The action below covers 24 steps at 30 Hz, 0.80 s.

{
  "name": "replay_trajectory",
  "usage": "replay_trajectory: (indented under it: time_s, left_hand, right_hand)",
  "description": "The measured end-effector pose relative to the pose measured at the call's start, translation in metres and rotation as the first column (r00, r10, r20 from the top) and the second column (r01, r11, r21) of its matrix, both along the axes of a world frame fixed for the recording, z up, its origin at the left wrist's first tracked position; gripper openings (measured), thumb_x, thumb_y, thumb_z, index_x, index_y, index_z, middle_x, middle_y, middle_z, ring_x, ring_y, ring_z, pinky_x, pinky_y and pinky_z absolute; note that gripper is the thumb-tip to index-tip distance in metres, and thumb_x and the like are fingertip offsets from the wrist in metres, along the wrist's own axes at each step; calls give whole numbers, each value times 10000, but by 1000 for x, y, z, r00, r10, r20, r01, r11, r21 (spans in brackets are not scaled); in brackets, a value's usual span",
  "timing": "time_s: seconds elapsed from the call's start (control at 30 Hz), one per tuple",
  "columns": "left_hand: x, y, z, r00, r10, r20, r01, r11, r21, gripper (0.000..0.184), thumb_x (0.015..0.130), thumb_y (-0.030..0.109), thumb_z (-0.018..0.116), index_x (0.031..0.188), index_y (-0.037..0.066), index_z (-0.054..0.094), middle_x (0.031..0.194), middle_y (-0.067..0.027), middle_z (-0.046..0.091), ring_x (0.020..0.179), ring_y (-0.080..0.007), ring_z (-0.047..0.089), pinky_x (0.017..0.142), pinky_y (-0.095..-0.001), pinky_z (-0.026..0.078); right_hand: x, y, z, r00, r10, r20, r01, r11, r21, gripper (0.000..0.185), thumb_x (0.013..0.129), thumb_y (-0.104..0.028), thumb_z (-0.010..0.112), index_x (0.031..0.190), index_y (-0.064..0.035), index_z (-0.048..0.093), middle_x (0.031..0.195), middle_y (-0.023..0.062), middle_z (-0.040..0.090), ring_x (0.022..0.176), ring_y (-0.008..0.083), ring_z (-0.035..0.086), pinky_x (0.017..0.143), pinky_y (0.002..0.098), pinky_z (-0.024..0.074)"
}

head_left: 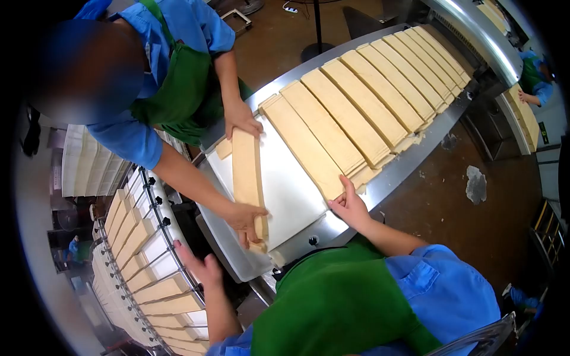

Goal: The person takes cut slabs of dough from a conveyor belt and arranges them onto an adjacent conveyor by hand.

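My right hand [351, 207] is at the near end of a long pale-yellow dough slab [303, 148], thumb and forefinger on either side of its end. This slab is the closest of a row lying side by side on the belt. My left hand [202, 267] holds nothing, its fingers apart, beside the rail of the lower conveyor on the left. Between my hands, a co-worker's two hands grip another dough slab [247, 169] by its ends, over the white belt [291, 184].
The metal conveyor frame [404, 172] runs up to a rounded steel machine [475, 35]. At lower left, a railed conveyor [155, 202] carries several slabs. The co-worker in a green apron [178, 95] stands opposite me. Another person is at far right.
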<state>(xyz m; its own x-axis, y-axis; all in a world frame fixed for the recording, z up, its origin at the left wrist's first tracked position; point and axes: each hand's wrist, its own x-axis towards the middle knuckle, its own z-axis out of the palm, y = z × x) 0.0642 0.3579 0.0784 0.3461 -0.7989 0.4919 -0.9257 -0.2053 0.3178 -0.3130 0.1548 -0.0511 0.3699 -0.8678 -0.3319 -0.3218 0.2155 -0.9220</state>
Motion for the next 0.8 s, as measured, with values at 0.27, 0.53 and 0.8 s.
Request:
replay_trajectory:
  time_s: [0.27,0.53,0.8]
  left_hand:
    - [-123,-339,-35,908,-419,-5,400,864,307,843,874,353,697,1497,-60,306,1576,-326,233,1469,-495,215,1187,-530,229]
    - [-126,-420,-124,985,-166,54,114,849,516,772,895,439,654,1437,-58,420,1491,-280,404,1385,-440,378,1128,-491,344]
    - [-96,-444,-103,984,-132,-121,178,798,575,784,750,534,766,1281,-12,579,1265,-207,609,1233,-358,534,1049,-431,432]
  right_hand:
    - [-4,-10,5,999,20,39,-26,987,157,933,907,-211,712,1562,-4,81,826,114,689,711,161,649,683,288,519]
    - [-9,-20,8,995,80,60,-91,972,217,916,919,-107,680,1573,-33,43,807,77,667,710,116,623,681,253,501]
    - [-2,-30,14,995,86,-46,-74,974,216,892,886,-176,717,1546,-31,135,751,91,674,656,174,653,619,301,516]
